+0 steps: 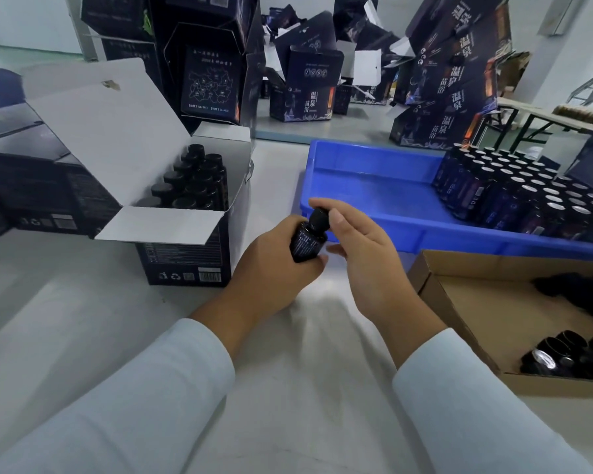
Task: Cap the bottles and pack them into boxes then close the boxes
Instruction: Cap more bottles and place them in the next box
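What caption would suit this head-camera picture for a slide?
Left hand holds a dark bottle while the right hand fits its black cap, beside an open box.

On the tabletop (pixel 83 302), an open box (pixel 185 254) of capped bottles (pixel 189 183) stands left; a tray (pixel 374 186) holding uncapped bottles (pixel 528 189) sits right, a carton (pixel 466 302) of caps (pixel 569 354) before it.

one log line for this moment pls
step: capping | left hand grips small dark glass bottle | right hand pinches its black cap | open dark carton part filled
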